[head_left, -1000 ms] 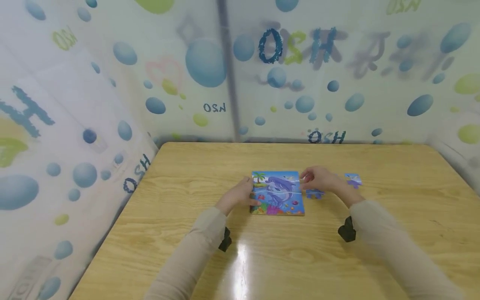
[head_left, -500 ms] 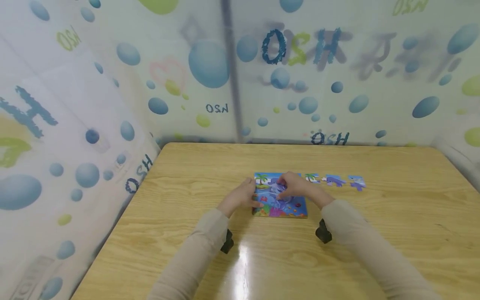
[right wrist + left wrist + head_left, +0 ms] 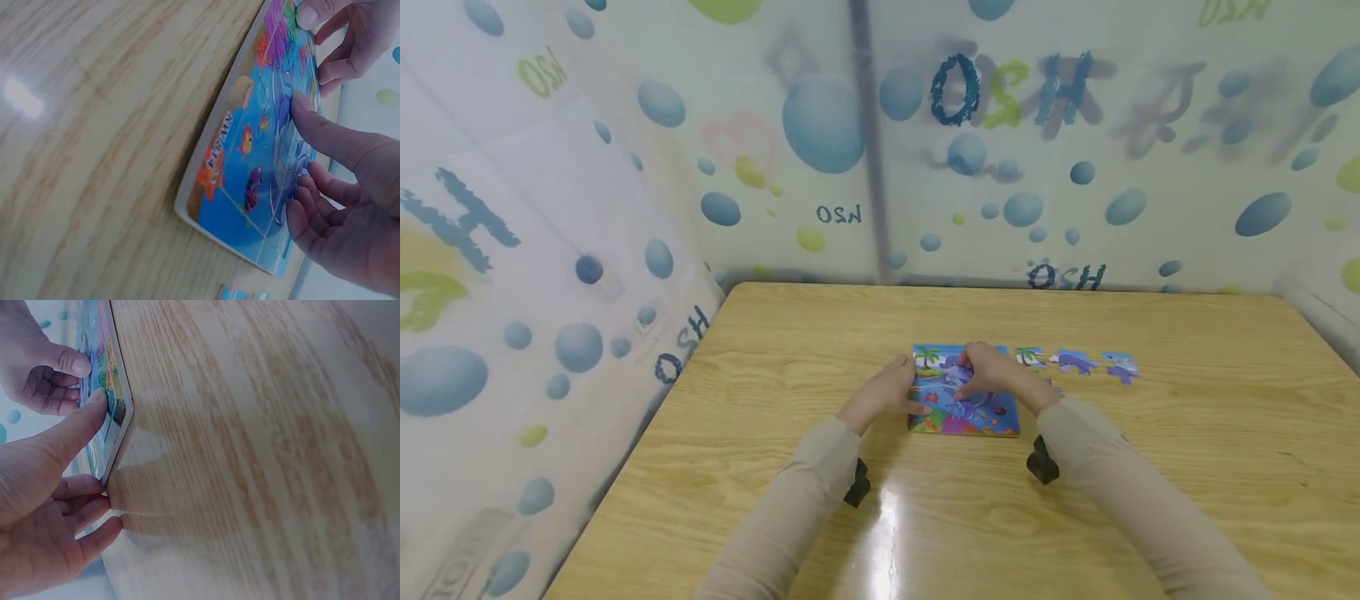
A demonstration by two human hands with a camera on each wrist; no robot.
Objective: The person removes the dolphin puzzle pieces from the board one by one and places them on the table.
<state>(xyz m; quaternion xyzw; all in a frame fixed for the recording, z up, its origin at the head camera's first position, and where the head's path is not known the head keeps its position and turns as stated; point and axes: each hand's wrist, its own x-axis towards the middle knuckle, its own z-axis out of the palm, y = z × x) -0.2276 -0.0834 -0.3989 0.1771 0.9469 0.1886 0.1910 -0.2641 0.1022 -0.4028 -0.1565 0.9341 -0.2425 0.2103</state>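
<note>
A jigsaw puzzle (image 3: 940, 402) with a dolphin sea picture lies flat on the table, in its thin tray. My left hand (image 3: 883, 390) grips its left edge; in the left wrist view the thumb (image 3: 94, 409) rests on top and the fingers are at the edge. Over the puzzle's middle is my right hand (image 3: 992, 373). In the right wrist view, its thumb (image 3: 328, 134) and bent fingers touch the picture, spread apart, with no loose piece visible between them. Loose puzzle pieces lie to the right: a palm-tree piece (image 3: 1027, 356), a purple dolphin piece (image 3: 1075, 361) and a blue-purple one (image 3: 1122, 367).
Another loose piece (image 3: 1056, 387) shows partly behind the right forearm. The wooden table (image 3: 805, 358) ends at a wall sheet (image 3: 760, 242) printed with bubbles, behind and to the left. A bright reflection lies near the table's front.
My right hand has moved left from a loose piece beside the puzzle onto the puzzle's middle, then stayed there. The left hand has kept its grip on the left edge.
</note>
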